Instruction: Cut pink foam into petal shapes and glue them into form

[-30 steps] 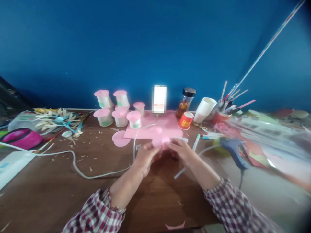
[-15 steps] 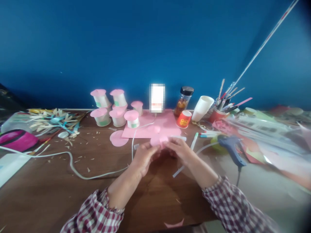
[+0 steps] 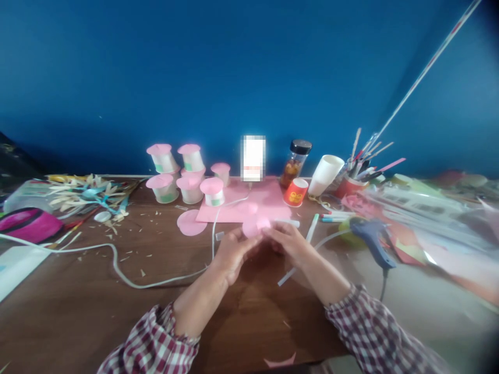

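Observation:
Both hands meet over the table around a small round pink paper piece (image 3: 251, 227). My left hand (image 3: 235, 253) is closed on its lower left edge. My right hand (image 3: 287, 242) pinches its right side, where a lighter bit of pink shows at the fingertips. The undersides of the fingers are hidden. Just behind the hands lies a large pink sheet (image 3: 273, 200). A flat pink paper disc (image 3: 192, 223) rests left of that sheet. Further back stand several white paper cups (image 3: 166, 191) topped with pink discs, some stacked two high.
A blue glue gun (image 3: 372, 241) lies to the right beside papers and plastic. Behind stand a red cup (image 3: 296, 192), a dark-lidded bottle (image 3: 293, 166), a white cup (image 3: 326, 174) and a blurred bright screen (image 3: 253, 156). A white cable (image 3: 156, 284) crosses the left side.
My left fingers have shifted slightly up and right along the pink paper piece, toward my right hand. Otherwise the scene looks the same, apart from a tiny camera shift.

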The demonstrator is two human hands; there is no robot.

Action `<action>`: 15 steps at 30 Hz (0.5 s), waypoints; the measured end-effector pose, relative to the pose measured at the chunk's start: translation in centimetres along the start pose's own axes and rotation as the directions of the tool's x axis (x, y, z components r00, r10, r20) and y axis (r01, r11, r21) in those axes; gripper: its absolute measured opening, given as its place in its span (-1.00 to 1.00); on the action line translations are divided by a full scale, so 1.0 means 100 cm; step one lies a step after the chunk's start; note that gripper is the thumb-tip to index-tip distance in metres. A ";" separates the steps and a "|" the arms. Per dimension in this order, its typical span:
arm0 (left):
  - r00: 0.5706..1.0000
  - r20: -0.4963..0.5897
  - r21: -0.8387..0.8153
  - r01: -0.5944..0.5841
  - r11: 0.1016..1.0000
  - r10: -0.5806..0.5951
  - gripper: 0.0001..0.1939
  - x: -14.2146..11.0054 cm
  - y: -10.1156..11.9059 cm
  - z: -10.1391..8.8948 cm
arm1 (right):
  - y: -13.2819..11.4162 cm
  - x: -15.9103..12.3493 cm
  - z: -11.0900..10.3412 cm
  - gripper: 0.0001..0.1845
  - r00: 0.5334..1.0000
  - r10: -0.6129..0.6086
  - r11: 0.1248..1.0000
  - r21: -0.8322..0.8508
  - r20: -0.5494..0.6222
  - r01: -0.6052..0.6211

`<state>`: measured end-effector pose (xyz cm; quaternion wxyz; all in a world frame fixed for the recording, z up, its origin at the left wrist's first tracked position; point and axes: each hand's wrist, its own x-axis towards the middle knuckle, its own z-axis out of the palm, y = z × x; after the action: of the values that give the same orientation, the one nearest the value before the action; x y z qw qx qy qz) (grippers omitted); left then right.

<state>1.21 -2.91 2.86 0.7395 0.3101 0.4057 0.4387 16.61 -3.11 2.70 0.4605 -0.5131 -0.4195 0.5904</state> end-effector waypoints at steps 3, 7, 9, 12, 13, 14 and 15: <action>1.000 -0.014 0.006 -0.016 1.000 0.016 -0.65 -0.001 0.001 0.002 | 0.000 -0.001 0.001 -0.67 1.000 0.000 1.000 0.014 0.023 -0.001; 0.996 -0.084 -0.009 -0.021 1.000 0.020 -0.64 -0.002 0.003 0.002 | 0.000 -0.001 0.001 -0.63 0.999 0.039 0.995 0.091 0.003 -0.040; 0.994 -0.101 -0.018 -0.032 0.999 0.031 -0.60 -0.002 0.004 0.001 | -0.001 -0.002 0.001 -0.61 0.999 0.052 0.989 0.140 0.005 -0.052; 0.997 -0.063 -0.024 -0.040 0.999 0.038 -0.58 -0.003 0.005 0.001 | -0.002 -0.004 0.003 -0.68 0.996 0.023 0.988 0.150 0.081 -0.035; 0.998 -0.051 -0.026 -0.040 0.999 0.039 -0.59 -0.003 0.005 0.001 | -0.002 -0.005 0.003 -0.69 0.995 0.006 0.989 0.147 0.101 -0.021; 0.998 -0.043 -0.030 -0.040 0.999 0.039 -0.60 -0.003 0.004 0.001 | -0.002 -0.005 0.004 -0.68 0.994 -0.011 0.989 0.147 0.111 -0.006; 0.999 -0.035 -0.033 -0.040 0.999 0.039 -0.60 -0.004 0.004 0.000 | -0.002 -0.006 0.005 -0.66 0.993 -0.026 0.988 0.152 0.111 0.009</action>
<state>0.97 -3.05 3.35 0.7287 0.2982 0.4046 0.4653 16.20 -3.64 3.06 0.4788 -0.4388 -0.4033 0.6447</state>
